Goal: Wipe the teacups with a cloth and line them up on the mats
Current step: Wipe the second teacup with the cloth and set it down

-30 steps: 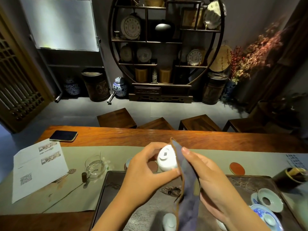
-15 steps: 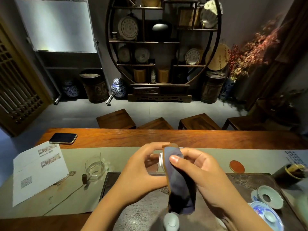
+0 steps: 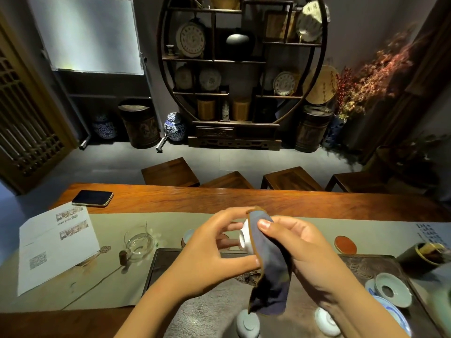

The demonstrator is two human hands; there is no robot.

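Rotating further inside cloth (image 3: 267, 254): teacup (image 3: 244, 238).

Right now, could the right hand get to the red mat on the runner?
Probably yes, but not freely: the right hand is busy pressing the cloth on the teacup. The red mat lies bare, just to its right.

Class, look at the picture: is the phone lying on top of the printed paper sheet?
No. The phone lies on the bare wooden table, apart from the paper sheet.

The cloth (image 3: 268, 264), hanging loose a second ago, now wraps the cup (image 3: 246, 237), whose foot turns toward the left hand (image 3: 214, 259).
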